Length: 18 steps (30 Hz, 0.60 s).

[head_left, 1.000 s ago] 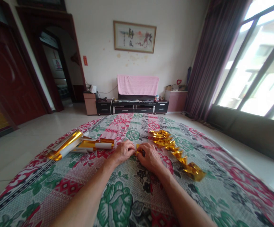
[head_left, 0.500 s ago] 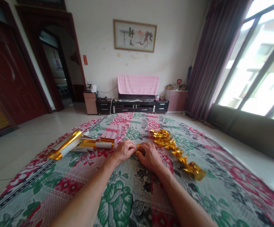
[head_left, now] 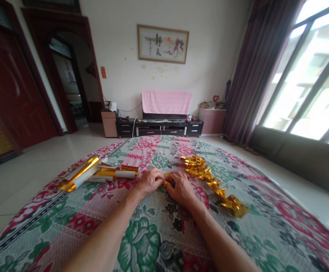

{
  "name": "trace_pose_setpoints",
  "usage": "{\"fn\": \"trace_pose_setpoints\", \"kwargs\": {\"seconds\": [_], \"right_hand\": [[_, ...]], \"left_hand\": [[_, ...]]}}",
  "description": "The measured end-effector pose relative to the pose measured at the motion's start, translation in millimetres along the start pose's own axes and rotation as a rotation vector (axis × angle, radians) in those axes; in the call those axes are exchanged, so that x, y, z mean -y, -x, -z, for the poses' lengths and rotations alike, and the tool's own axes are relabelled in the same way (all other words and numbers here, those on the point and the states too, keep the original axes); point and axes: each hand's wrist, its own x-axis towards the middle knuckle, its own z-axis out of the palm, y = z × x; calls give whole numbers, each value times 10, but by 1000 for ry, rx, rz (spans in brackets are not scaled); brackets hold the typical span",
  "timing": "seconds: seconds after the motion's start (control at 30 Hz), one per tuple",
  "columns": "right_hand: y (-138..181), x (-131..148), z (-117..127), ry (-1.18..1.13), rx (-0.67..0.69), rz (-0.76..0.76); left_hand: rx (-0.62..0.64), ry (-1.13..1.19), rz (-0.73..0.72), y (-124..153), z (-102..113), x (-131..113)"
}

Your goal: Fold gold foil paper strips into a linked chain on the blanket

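Both my hands meet at the middle of the cloth-covered table. Between them a small piece of gold foil paper [head_left: 166, 175] shows, mostly hidden by the fingers. My left hand [head_left: 151, 180] is closed in a pinch at its left side. My right hand [head_left: 179, 184] curls its fingers over the right side of the same piece. To the right lies a row of folded gold foil paper pieces [head_left: 214, 185]. Left of my hands are curled sheets of gold foil paper [head_left: 85, 173] with white backs, some lying flatter near a rolled one.
A flowered tablecloth [head_left: 140, 241] in red, green and grey covers the round table. Beyond it stand a low black TV cabinet [head_left: 161, 128] and a screen under a pink cloth [head_left: 166, 101]. A purple curtain [head_left: 255, 75] hangs by the window at right.
My hands stay together with the gold foil paper pinched between them; only slight finger movement shows. The view has shifted very slightly.
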Motion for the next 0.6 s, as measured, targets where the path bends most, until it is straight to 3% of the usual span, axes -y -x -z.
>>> {"fn": "trace_pose_setpoints", "kwargs": {"seconds": [0.27, 0.6], "right_hand": [[11, 6, 2, 5, -25, 23], [8, 40, 83, -49, 20, 79]], "left_hand": [[3, -15, 51, 7, 39, -65], [44, -88, -18, 8, 12, 41]]}}
